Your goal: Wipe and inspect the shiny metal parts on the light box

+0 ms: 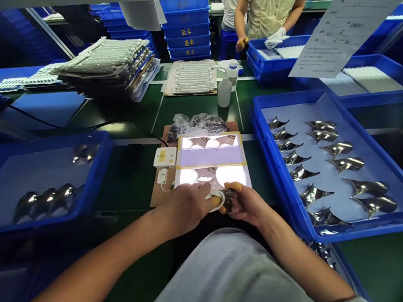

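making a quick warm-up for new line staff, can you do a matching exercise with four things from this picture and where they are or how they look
Column one
1. white cloth
2. dark shiny piece
3. light panel
4. crumpled clear plastic

Column two
A. glowing white, with a pale purple band
B. held in the right hand
C. just beyond the light panel
D. held in the left hand

Right pairs: 1-D, 2-B, 3-A, 4-C

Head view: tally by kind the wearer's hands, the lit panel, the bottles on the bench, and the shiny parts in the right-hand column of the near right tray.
Hands: 2
Lit panel: 1
Bottles: 2
Shiny parts, right-hand column: 6
Total: 11
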A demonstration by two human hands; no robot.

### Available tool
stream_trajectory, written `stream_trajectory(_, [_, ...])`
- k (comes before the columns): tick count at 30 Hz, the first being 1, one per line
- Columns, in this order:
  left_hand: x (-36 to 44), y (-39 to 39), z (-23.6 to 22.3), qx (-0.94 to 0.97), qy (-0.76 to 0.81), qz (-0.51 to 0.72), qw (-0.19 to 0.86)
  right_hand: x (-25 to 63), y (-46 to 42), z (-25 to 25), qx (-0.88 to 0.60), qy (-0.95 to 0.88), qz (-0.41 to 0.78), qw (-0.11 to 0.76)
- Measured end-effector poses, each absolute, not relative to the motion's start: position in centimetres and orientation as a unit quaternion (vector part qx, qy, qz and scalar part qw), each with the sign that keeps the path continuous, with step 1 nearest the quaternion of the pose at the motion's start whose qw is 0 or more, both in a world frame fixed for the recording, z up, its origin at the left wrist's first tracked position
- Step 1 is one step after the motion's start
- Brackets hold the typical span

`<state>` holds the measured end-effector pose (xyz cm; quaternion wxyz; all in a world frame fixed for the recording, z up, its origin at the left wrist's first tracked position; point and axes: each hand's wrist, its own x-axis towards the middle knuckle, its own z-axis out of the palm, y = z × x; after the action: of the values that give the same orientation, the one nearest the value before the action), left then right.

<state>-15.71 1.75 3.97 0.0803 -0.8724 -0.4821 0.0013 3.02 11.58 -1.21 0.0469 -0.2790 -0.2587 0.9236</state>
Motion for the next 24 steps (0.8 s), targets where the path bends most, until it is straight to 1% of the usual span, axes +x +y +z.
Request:
stream_trajectory(7, [-15.3,2.0,4.8,-0.89,-0.449,-0.018,0.081,3.0,11.6,-1.1,-0.286,-0.244,0.925,0.056])
stream_trajectory(14, [-16.6,1.6,4.8,-0.859,-0.501,0.046,0.095,3.5,12.0,-1.8,-0.246,-0.272,0.93,0.036])
stream_trajectory(19, [-15.9,1.6,4.4,-0.874,-0.476,-0.011,0.097,3.3,12.0,-1.7,-0.257,-0.256,0.931,0.041])
stream_trajectory(24, [-17.1,1.0,3.8,-0.849,-0.521,-0.002,0.09,3.4,12.2,-1.6,-0.257,-0.269,0.928,0.035])
